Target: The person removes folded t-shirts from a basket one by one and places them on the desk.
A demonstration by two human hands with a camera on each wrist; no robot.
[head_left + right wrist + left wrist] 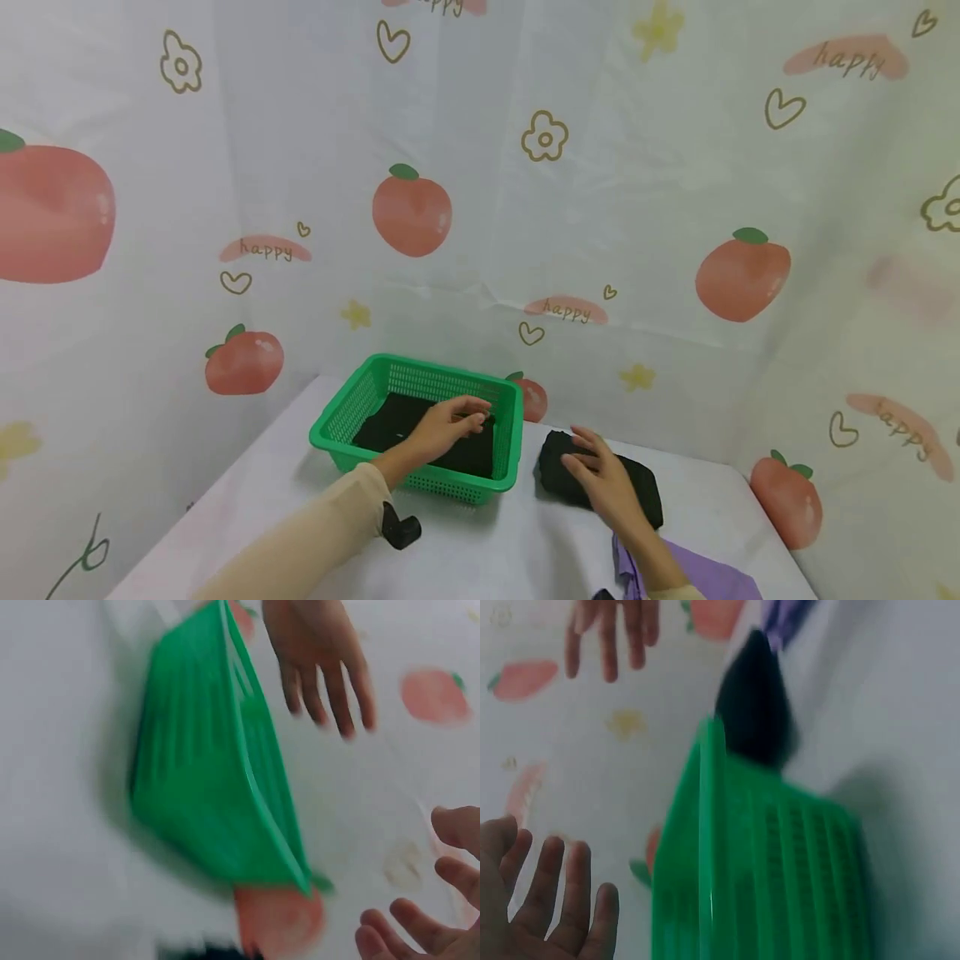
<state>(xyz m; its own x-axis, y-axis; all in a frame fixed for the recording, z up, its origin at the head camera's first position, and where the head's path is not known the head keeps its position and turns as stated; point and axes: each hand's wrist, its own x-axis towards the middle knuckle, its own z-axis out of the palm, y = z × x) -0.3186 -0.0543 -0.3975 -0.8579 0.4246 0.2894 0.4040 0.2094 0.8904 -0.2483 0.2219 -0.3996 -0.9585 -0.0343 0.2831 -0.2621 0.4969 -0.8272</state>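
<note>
A green plastic basket [420,492] stands on the table with a folded black cloth [386,421] lying inside. My left hand [444,429] hovers over the basket, fingers relaxed and holding nothing. To the basket's right lies a folded black bundle of cloth [641,487]. Over that bundle my right hand [606,479] is held up with its fingers loosely spread and nothing in them. In the left wrist view, the left hand [555,907] shows extended fingers beside the basket wall. The right wrist view shows the right hand [427,930] with parted fingers, apart from the basket.
A purple cloth [705,571] lies at the front right, partly behind the right forearm. The white table [480,558] meets a hanging curtain [480,250] printed with fruit, flowers and hearts, which encloses the back and both sides.
</note>
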